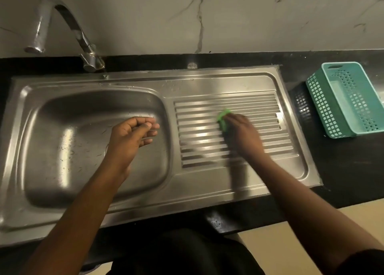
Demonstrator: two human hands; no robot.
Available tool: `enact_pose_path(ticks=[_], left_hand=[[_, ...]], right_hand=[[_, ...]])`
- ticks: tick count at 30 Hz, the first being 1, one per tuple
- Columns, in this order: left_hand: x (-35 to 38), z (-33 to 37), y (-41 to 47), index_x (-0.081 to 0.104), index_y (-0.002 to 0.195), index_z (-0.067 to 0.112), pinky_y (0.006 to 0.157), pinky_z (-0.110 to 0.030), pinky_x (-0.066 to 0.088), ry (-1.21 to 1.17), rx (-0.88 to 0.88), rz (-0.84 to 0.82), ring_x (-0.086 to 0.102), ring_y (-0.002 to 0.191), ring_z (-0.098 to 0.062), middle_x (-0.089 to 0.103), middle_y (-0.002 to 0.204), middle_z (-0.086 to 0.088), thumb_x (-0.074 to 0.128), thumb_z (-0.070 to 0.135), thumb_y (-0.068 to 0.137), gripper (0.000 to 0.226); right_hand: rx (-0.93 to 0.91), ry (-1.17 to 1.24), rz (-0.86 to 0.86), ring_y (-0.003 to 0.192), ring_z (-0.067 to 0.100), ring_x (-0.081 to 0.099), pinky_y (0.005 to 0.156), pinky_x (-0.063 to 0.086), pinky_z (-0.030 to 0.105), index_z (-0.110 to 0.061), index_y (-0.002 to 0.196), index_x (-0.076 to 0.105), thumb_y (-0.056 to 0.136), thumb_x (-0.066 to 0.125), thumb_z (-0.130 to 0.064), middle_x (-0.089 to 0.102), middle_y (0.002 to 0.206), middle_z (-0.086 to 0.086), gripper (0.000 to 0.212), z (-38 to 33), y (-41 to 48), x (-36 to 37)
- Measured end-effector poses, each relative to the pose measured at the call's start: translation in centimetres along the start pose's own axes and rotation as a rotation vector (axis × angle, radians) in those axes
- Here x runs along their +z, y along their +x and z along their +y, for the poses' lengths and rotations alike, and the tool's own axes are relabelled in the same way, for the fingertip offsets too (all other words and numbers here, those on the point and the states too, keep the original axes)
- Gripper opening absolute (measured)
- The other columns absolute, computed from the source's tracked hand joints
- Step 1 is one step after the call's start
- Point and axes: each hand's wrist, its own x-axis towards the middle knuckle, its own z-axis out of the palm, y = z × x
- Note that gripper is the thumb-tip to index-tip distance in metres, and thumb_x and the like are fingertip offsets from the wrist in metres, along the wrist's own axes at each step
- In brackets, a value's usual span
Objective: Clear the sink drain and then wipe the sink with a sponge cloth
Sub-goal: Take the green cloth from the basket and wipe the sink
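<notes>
Our right hand (243, 133), blurred, grips the green cloth (223, 119) and presses it on the ridged drainboard (207, 108), near its upper middle. Our left hand (131, 137) hangs over the basin (68, 141), fingers loosely curled with nothing visible in them. Around them lies the steel sink (187, 79), set in a black counter (342, 170), with the tap (68, 21) behind the basin and a teal basket (342, 100) on the counter to the right.
</notes>
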Motion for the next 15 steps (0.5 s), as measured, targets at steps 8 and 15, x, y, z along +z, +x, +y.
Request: enact_pose_path(ticks=[8,15], left_hand=[[-0.6,-0.2,0.5,0.075,0.118,0.008,0.089,-0.038,0.059,-0.006,-0.001,-0.003,0.075,0.111,-0.034,0.082,0.109,-0.010,0.059,0.011,0.105,0.020],[-0.6,0.2,0.8,0.077,0.111,0.011,0.087,-0.035,0.058,-0.035,0.001,0.019,0.076,0.102,-0.025,0.083,0.106,-0.008,0.059,0.011,0.105,0.019]], right_hand=[[0.697,0.154,0.219,0.084,0.028,0.071,0.068,0.045,0.024,-0.018,0.084,0.076,0.081,0.062,0.003,0.070,0.079,0.001,0.026,5.6,3.1,-3.3],[0.147,0.172,0.058,0.122,0.036,0.055,0.107,0.043,0.042,-0.009,0.129,0.068,0.084,0.059,-0.001,0.066,0.132,0.015,0.048,-15.0,2.6,4.0]])
